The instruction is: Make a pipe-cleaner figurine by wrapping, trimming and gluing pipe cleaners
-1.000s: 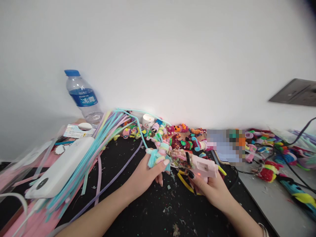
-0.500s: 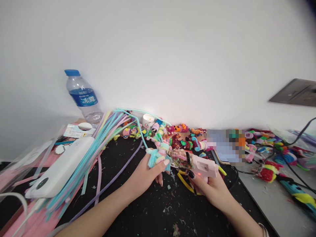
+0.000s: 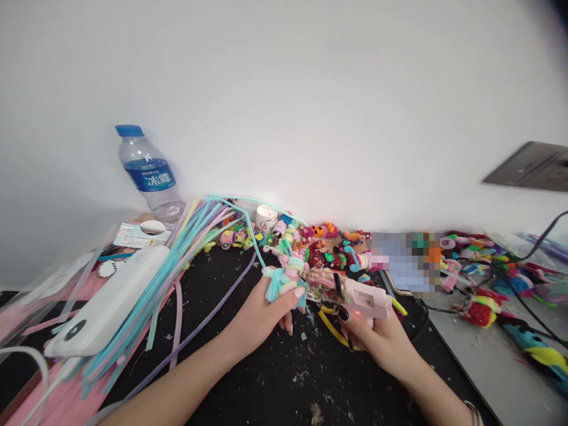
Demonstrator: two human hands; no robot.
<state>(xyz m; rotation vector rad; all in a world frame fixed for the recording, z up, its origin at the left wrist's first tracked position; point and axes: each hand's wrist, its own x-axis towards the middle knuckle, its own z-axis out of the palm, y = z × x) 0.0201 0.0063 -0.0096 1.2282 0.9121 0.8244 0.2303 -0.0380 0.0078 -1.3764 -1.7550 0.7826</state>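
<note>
Between the thumb and fingers of my left hand (image 3: 266, 313) is a small pipe-cleaner doll (image 3: 288, 278) in light blue, pink and pale yellow. My right hand (image 3: 377, 337) is wrapped round the handle of a pale pink hot glue gun (image 3: 368, 300), whose small red light is lit. The gun's front end is crusted with fuzz and points left, at the doll's right side; whether the nozzle touches the doll I cannot tell. Below the gun a yellow pipe cleaner (image 3: 332, 327) curves over the black mat (image 3: 266, 384).
Left of my arm lie a bundle of pastel pipe cleaners (image 3: 146, 296) and a white power bank (image 3: 110, 302). A water bottle (image 3: 148, 171) leans by the wall. Behind my hands are several finished dolls (image 3: 326, 254), a paper cup (image 3: 266, 218) and a phone (image 3: 402, 266). Cables (image 3: 528, 290) cross on the right.
</note>
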